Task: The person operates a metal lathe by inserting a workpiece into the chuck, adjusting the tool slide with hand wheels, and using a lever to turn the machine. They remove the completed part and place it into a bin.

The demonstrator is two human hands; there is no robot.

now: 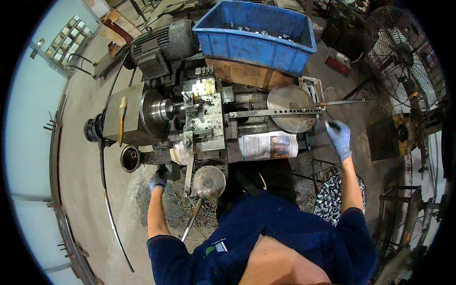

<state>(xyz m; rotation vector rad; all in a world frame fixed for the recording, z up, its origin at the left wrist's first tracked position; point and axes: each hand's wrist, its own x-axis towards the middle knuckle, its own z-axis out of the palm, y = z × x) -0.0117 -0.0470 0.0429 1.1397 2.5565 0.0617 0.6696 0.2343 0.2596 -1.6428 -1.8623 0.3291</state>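
Note:
My left hand (157,182), in a blue-grey glove with dark, grimy fingertips, is at the front of a small lathe, beside a dark block under the headstock. Its fingers look curled, and what they close on is lost against the dark metal. My right hand (340,140), gloved too, is off the lathe's right end, near the tip of a long perforated bar (256,113). Its fingers are bent together; anything in them is too small to make out. Between the hands are the chuck (159,110), the tool slide (205,116) and a round metal disc (285,102).
A blue bin (254,45) with small metal parts stands behind the lathe. A brush (122,121) lies on the headstock, a newspaper (259,146) on the front. A second disc (209,182) projects toward me. Metal pieces (327,199) fill a container at right; a fan (399,57) stands beyond.

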